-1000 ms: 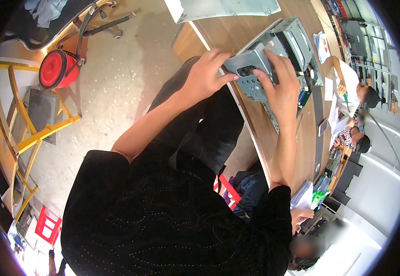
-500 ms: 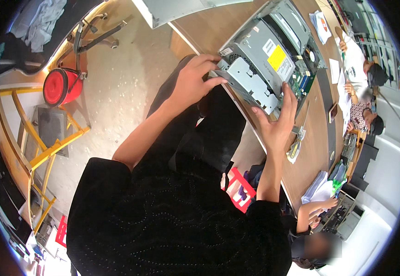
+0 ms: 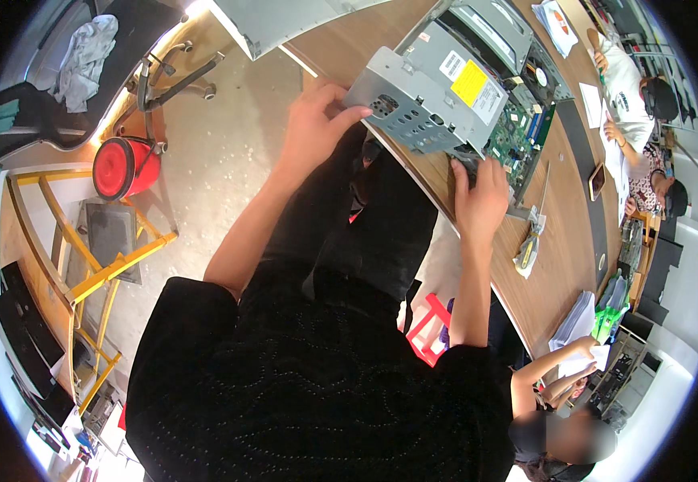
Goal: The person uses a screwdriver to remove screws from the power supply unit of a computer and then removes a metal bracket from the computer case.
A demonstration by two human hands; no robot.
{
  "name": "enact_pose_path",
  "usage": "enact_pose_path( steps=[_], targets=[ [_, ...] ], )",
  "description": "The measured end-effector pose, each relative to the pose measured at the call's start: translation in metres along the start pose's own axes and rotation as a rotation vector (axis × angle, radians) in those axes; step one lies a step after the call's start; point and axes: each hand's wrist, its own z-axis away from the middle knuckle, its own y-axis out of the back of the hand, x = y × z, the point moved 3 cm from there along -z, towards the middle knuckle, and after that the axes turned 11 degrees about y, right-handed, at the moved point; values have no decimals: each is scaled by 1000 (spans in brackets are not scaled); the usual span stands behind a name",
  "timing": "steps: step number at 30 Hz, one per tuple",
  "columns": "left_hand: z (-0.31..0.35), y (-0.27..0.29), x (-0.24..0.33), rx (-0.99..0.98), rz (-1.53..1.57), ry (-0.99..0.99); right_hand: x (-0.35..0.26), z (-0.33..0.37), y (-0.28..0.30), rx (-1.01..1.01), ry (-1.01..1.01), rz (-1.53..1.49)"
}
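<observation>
An opened desktop computer case (image 3: 477, 28) lies on the table, with a drive unit (image 3: 449, 72) bearing a yellow label and a green circuit board (image 3: 517, 128) beside it. Along its near side a perforated grey metal panel (image 3: 421, 124) stands tilted up. My left hand (image 3: 317, 120) grips the panel's left corner, thumb over the face and fingers behind. At the other end my right hand (image 3: 481, 197) is closed round the lower right corner, beside a small dark part (image 3: 468, 161); its fingertips are partly hidden.
A screwdriver (image 3: 530, 245) lies right of my right hand, with a phone (image 3: 597, 182) farther off. A white panel (image 3: 284, 20) stands at the far left of the table. Co-workers sit along the right side; a red bucket (image 3: 124, 169) is on the floor.
The metal panel has been tilted up, so its perforated face now shows. My left hand has shifted slightly left and down; the right hand has moved from the drive unit's edge to the panel's lower corner.
</observation>
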Motion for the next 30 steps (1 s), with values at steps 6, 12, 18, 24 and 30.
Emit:
enact_pose_path(
  steps=[6,12,18,24,30],
  targets=[
    [0,4,10,-29,6,60,4,-5,-1,-15,44,-8],
    [0,3,8,-76,3,99,4,-7,2,-8,-11,-92],
    [26,18,2,-62,6,86,-6,2,13,221,42,-140],
    [49,24,10,-142,1,51,-36,35,32,408,-105,-538],
    [54,9,42,-263,-274,-279,-65,32,46,217,75,-671]
  ],
)
